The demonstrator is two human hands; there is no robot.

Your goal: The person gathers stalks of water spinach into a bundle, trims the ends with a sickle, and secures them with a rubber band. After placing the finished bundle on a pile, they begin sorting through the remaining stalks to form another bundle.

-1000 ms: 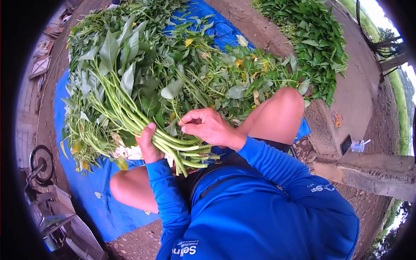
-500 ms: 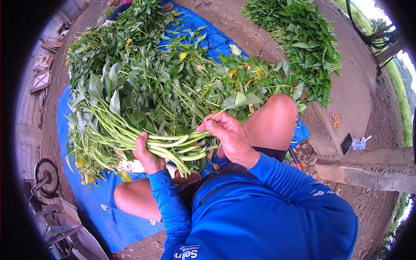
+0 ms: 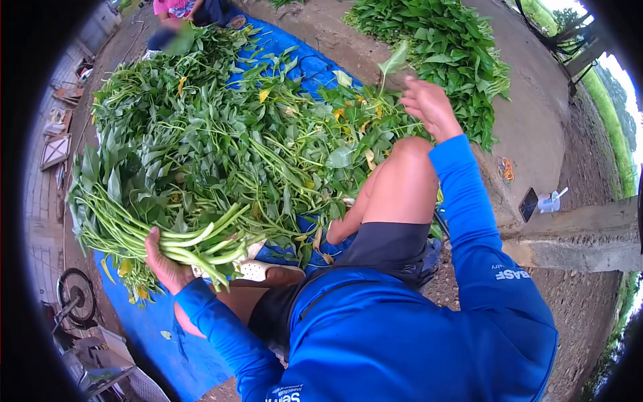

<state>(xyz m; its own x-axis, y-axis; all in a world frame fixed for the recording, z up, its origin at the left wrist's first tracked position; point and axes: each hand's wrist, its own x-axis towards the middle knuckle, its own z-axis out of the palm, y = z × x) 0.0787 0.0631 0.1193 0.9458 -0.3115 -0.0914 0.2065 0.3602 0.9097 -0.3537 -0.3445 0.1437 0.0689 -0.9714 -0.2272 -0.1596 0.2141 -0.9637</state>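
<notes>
My left hand is wrapped round a bunch of water spinach, with its pale cut stems towards me and its leaves out to the left. My right hand is stretched forward above the heap, fingers extended and apart, holding nothing I can see. Just beyond its fingertips is a single leaf on a thin stalk, apparently apart from the hand. Below both hands spreads a large loose heap of water spinach, with some yellow leaves among the green.
The heap lies on a blue tarp. Stacked bunches of greens stand at the back right. Another person sits at the far end. A phone and a plastic cup are by a concrete beam. A wheel is at left.
My right hand has left the stems and swung forward and right, the leaf now beyond its fingers. My left hand has moved left with the bunch. The other person has come further into view.
</notes>
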